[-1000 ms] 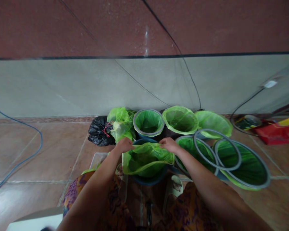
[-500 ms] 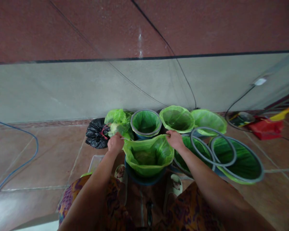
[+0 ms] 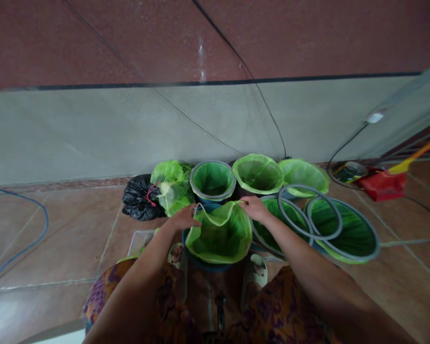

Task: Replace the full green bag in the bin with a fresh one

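One tiled floor (image 3: pixel 57 239) carries everything, with one grey wall (image 3: pixel 93 129) behind it. Two wide round frames lined in green lie flat to the right: the larger frame (image 3: pixel 347 234) and a second frame (image 3: pixel 272 220) partly under the right forearm. One loose grey ring (image 3: pixel 310 211) rests across both. Along the wall stand three upright green-lined buckets: one with a grey rim (image 3: pixel 212 180), one in the middle (image 3: pixel 258 173) and one at the right (image 3: pixel 303 173). One blue bucket (image 3: pixel 200 260) sits just in front of the person's knees, and one green net bag (image 3: pixel 218 231) is draped in its mouth. One knotted green bag (image 3: pixel 172 188) and one black bag (image 3: pixel 139 203) lie touching at the left. One red dustpan (image 3: pixel 381 184) is well apart at the right. The left hand (image 3: pixel 182 220) and the right hand (image 3: pixel 255 209) each pinch the net bag's far edge, fingers closed narrow on the mesh, stretching it between them.
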Demonstrator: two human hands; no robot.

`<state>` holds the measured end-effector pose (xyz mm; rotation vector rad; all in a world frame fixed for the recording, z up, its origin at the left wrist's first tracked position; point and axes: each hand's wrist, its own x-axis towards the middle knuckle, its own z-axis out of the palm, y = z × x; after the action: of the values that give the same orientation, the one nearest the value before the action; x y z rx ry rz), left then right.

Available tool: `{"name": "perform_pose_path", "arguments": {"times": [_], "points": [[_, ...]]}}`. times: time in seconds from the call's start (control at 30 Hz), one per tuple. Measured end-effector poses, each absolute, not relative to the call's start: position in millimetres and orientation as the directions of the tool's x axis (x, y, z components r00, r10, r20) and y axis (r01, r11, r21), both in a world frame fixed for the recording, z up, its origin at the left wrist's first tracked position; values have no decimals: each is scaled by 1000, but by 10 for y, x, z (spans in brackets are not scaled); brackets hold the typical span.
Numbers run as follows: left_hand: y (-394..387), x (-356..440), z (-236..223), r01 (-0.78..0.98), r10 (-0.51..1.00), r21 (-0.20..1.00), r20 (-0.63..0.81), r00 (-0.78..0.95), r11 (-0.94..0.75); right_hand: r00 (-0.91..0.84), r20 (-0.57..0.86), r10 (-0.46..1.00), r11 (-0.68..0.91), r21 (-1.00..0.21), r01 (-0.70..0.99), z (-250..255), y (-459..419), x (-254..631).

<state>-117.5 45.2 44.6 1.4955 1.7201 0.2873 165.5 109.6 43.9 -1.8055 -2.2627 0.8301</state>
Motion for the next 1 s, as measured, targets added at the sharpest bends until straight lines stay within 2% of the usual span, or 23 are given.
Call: {"name": "perform_pose_path", "arguments": {"times": [0.1, 0.23, 0.33, 0.4, 0.53, 0.67, 0.8, 0.9, 1.0], "points": [[439, -1054, 375, 798, 913, 555, -408, 17, 234, -260, -144, 955, 127, -593, 795, 483, 1088, 1572], [356, -914, 307, 892, 920, 407, -390, -27, 198, -261, -114, 959, 134, -629, 766, 482, 1089, 1550], [306, -841, 294, 919, 926, 337, -372, -69, 204, -262, -147, 954, 128, -591, 797, 458, 1099, 1570], [311, -818, 284, 916, 929, 321, -351, -120, 239, -232, -187, 955, 105, -515, 851, 434, 1106, 1585], [368, -817, 208, 890, 920, 336, -342, -190, 309, -245, -339, 908, 119, -353, 928, 378, 1089, 1625], [384, -821, 84, 869, 912, 376, -370, -177, 321, -373, -461, 805, 211, -365, 907, 356, 1022, 1700], [383, -807, 11, 848, 914, 407, -354, -198, 341, -359, -566, 742, 202, -322, 925, 369, 958, 1743], [383, -777, -16, 832, 935, 473, -326, -142, 291, -343, -570, 747, 202, -297, 933, 386, 950, 1706], [374, -742, -43, 829, 948, 498, -298, -111, 254, -340, -450, 826, 188, -348, 918, 407, 971, 1631]]}}
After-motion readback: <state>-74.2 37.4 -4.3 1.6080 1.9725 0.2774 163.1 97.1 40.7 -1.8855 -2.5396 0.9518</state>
